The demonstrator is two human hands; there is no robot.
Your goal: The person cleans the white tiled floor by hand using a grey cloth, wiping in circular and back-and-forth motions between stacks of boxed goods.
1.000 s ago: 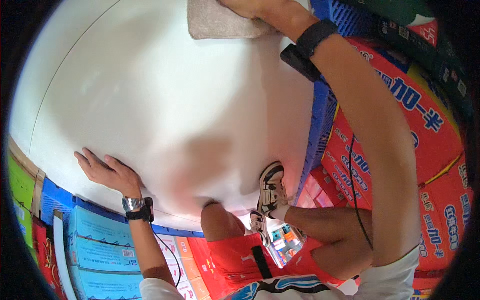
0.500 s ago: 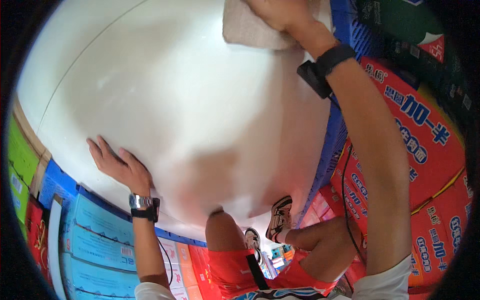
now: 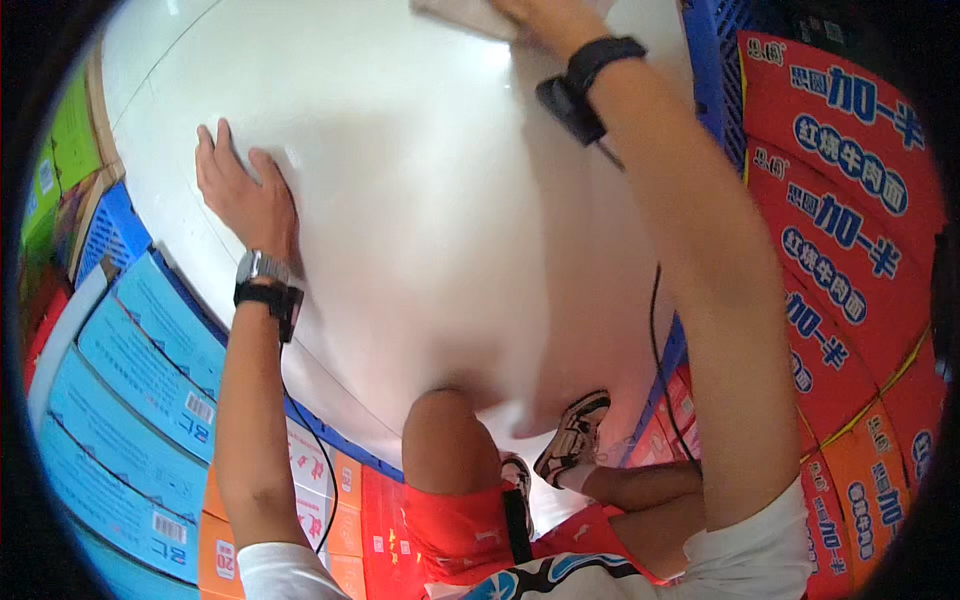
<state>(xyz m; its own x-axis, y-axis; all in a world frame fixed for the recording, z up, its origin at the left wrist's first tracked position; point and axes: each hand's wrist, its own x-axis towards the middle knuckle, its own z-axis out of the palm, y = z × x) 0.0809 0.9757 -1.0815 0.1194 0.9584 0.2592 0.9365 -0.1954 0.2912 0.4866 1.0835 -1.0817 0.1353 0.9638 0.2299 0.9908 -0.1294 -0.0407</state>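
A grey-beige cloth lies on a glossy white surface at the top edge of the view. My right hand is on the cloth, its fingers partly cut off by the picture's edge. At the left, my left hand rests flat on the white surface with its fingers spread, holding nothing. Each wrist wears a black strap with a small device and a cable; a silver watch is also on my left wrist. My bent knee is at the surface's near side.
Red cartons are stacked along the right, beyond a blue plastic slatted edge. Light-blue cartons stand at the lower left, beside orange and white ones. Green packages are at the far left.
The view has shifted. My right hand and the cloth have moved left and farther away, and my left hand appears farther forward, still flat on the white surface.
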